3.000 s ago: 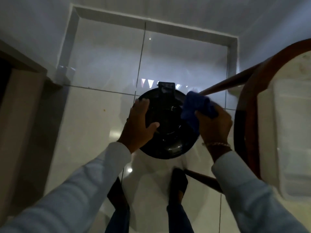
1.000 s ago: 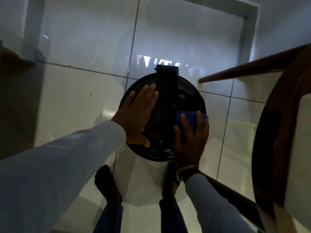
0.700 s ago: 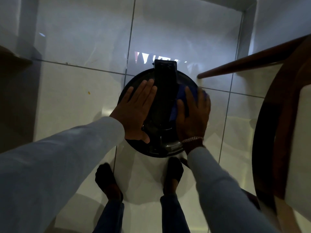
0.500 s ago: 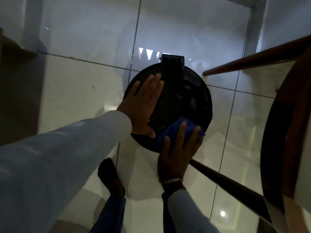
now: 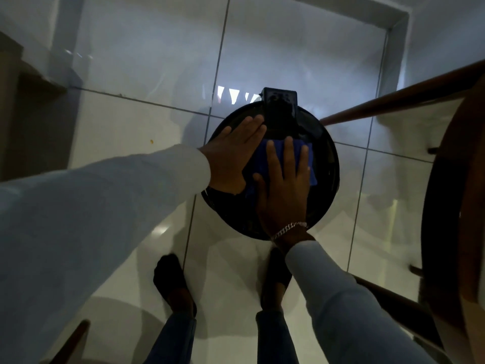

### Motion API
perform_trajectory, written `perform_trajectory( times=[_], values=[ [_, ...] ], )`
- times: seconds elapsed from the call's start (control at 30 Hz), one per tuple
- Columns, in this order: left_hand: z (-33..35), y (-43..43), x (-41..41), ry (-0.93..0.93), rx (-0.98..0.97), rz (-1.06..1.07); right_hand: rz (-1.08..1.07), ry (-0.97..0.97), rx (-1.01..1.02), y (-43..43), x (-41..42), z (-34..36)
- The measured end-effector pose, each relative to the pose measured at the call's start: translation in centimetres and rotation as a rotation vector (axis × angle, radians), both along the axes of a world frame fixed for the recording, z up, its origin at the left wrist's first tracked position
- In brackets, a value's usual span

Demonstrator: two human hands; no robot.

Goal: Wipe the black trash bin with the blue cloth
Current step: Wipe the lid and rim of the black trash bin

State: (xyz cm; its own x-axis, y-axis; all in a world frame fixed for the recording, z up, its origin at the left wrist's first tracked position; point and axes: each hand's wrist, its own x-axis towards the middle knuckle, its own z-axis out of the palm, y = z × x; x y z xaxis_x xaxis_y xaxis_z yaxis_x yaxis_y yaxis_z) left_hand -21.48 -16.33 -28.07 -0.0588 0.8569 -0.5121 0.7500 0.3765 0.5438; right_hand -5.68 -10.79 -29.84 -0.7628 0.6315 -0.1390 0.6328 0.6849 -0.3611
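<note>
1. A person stands over a round black trash bin (image 5: 324,164) on a glossy white tiled floor (image 5: 126,122), seen from directly above in dim light.
2. The left hand (image 5: 235,153) lies flat on the left half of the bin's lid, fingers straight and together, pointing toward the far rim; its grip is open, palm down, closed around nothing.
3. The right hand (image 5: 284,190) presses a blue cloth (image 5: 262,158) against the middle of the lid, fingers spread and extended over the fabric; the hand is flat on the cloth rather than clenched around it.
4. The cloth shows beyond the fingertips and on both sides of the right hand, its left edge touching the left hand's palm.
5. A black rectangular hinge block (image 5: 280,106) juts from the far rim of the bin, just beyond the left hand's fingertips.
6. A silver chain bracelet (image 5: 290,229) circles the right wrist, above a pale long sleeve (image 5: 346,306); the left arm wears the same pale sleeve.
7. Two feet in dark footwear, possibly socks, stand just near of the bin, with blue trouser legs (image 5: 173,340) below them.
8. A brown wooden piece of furniture (image 5: 451,206) with a curved edge and slanting legs fills the right side, close beside the bin.
</note>
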Motion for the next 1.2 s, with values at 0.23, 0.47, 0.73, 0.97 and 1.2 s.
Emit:
perform_trajectory(
  times=[0.23,0.47,0.73,0.97,1.2],
  values=[
    [2.8,0.2,1.9,-0.080,0.404,0.733,-0.162,0.268,-0.216,5.4,1.5,2.5],
    [-1.5,-0.6,10.4,0.329,0.320,0.226,-0.057,0.109,-0.138,7.5,2.9,-1.2],
    [-2.0,-1.8,7.3,0.289,0.453,0.250,-0.007,0.095,-0.044,7.7,3.5,-2.6],
    [-1.4,0.1,3.0,0.041,0.517,0.444,-0.099,0.168,0.002,7.4,3.0,-3.0],
    [-2.7,-3.5,5.6,0.021,0.606,0.878,-0.140,0.194,-0.007,7.1,3.2,-3.5]
  ],
)
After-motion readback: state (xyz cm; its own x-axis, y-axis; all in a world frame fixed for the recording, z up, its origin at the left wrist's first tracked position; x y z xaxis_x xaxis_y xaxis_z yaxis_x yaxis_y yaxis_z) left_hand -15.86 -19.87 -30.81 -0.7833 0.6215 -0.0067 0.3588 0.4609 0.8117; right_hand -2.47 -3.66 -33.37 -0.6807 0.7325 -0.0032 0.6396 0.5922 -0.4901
